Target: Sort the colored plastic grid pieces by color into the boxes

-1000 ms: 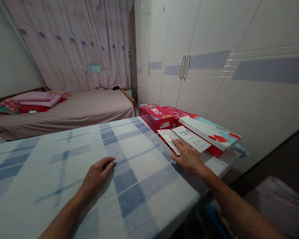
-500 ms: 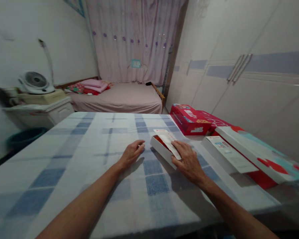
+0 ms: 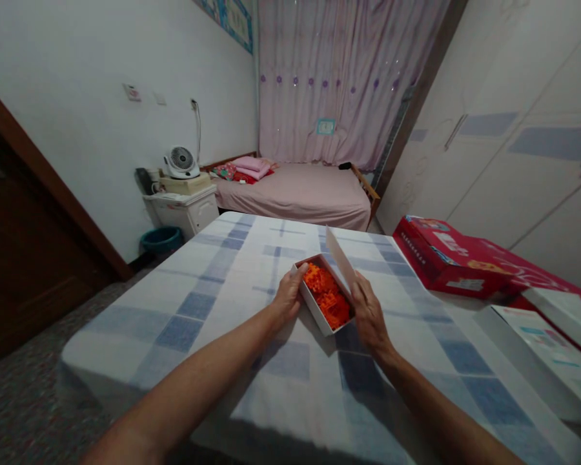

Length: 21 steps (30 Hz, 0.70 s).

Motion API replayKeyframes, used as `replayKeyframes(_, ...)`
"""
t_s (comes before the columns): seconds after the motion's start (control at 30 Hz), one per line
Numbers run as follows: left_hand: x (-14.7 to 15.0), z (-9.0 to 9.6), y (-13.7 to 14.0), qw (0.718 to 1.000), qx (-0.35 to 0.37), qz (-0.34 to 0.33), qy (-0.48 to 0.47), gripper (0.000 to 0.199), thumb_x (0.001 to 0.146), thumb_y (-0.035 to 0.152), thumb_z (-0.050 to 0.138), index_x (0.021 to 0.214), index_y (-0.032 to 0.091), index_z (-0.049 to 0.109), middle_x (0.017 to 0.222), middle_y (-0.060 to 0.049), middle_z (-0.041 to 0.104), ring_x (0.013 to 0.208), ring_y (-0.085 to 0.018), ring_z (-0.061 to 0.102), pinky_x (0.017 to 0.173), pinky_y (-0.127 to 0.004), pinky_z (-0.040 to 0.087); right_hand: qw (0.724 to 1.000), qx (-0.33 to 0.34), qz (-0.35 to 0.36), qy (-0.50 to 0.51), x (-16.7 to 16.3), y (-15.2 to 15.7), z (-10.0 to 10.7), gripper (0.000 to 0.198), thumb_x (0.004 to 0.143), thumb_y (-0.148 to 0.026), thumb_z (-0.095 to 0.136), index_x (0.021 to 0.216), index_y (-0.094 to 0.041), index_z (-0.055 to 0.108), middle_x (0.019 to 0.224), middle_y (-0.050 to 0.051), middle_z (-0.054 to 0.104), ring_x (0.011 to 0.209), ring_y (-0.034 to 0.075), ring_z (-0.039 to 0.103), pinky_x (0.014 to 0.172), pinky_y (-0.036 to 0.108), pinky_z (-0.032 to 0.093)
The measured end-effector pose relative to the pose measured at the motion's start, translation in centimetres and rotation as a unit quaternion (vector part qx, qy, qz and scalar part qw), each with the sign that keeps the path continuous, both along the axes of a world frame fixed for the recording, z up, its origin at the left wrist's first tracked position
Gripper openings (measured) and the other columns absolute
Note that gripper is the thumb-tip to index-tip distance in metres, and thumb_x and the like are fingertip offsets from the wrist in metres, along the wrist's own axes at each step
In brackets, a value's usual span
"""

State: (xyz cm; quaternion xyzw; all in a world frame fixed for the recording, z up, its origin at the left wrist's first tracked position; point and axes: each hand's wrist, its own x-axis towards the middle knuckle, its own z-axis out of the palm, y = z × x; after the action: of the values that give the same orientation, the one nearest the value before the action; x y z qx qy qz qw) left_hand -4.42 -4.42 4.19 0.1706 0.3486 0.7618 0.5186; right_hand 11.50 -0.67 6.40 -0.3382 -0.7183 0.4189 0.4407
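Note:
A small white box (image 3: 314, 311) lies open on the checked tablecloth, filled with small bright orange pieces (image 3: 326, 294) whose kind I cannot make out. My left hand (image 3: 290, 290) grips the box's far left end, the thumb over the rim. On the right side, my right hand (image 3: 368, 313) holds the white lid (image 3: 339, 258), which stands steeply tilted along the box's right edge. Whether the lid is joined to the box cannot be told. The fingers of my right hand are partly hidden behind the lid.
A red carton (image 3: 450, 255) stands at the table's right, beside a long white box (image 3: 537, 349) with a printed top. Beyond the checked tablecloth (image 3: 184, 310) are a bed (image 3: 314, 187) and a cabinet with a white fan (image 3: 181, 161). A teal bin (image 3: 162, 240) stands on the floor.
The lid has swung up from over the box to its right side, uncovering the orange pieces. My left hand has moved onto the box and gripped it. The view has turned left.

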Motion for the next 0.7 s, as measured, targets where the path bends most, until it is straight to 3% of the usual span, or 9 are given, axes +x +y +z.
replayKeyframes(0.2,0.5,0.7,-2.7,0.990,0.026,-0.066,-0.118,0.045,0.079,0.024,0.058,0.120,0.007,0.055,0.107,-0.015,0.071,0.102,-0.024,0.066,0.101,-0.042,0.044,0.995,-0.082,-0.053,0.024,-1.1,0.9,-0.2,0.063,0.088,-0.055,0.040,0.133,-0.013,0.049,0.141,0.013,0.048,0.133,0.024,0.042,0.115,0.042,0.026)
replayKeyframes(0.37,0.5,0.8,-3.3,0.970,0.012,-0.175,-0.167,0.056,0.082,0.035,0.053,0.129,0.005,0.051,0.113,-0.018,0.069,0.107,-0.030,0.064,0.102,-0.050,0.042,0.992,-0.117,-0.029,0.033,-2.8,-0.2,0.3,0.055,0.091,-0.055,0.037,0.126,-0.019,0.058,0.134,0.009,0.057,0.125,0.023,0.051,0.105,0.039,0.042)
replayKeyframes(0.53,-0.8,1.2,-4.6,0.969,0.023,-0.169,-0.178,0.060,0.084,0.042,0.048,0.130,0.003,0.050,0.116,-0.019,0.067,0.109,-0.031,0.064,0.102,-0.049,0.041,0.995,-0.096,-0.003,0.014,-3.7,-0.8,0.3,0.056,0.092,-0.055,0.035,0.128,-0.018,0.058,0.133,0.009,0.058,0.124,0.023,0.052,0.104,0.038,0.044)
replayKeyframes(0.7,-2.4,1.5,-6.5,0.960,0.021,-0.157,-0.231,0.059,0.083,0.037,0.048,0.132,0.003,0.049,0.118,-0.018,0.067,0.111,-0.031,0.063,0.105,-0.048,0.039,0.983,-0.181,0.034,0.013,-4.1,-2.0,0.6,0.057,0.087,-0.059,0.044,0.120,-0.016,0.064,0.128,0.009,0.061,0.123,0.025,0.053,0.103,0.037,0.043)
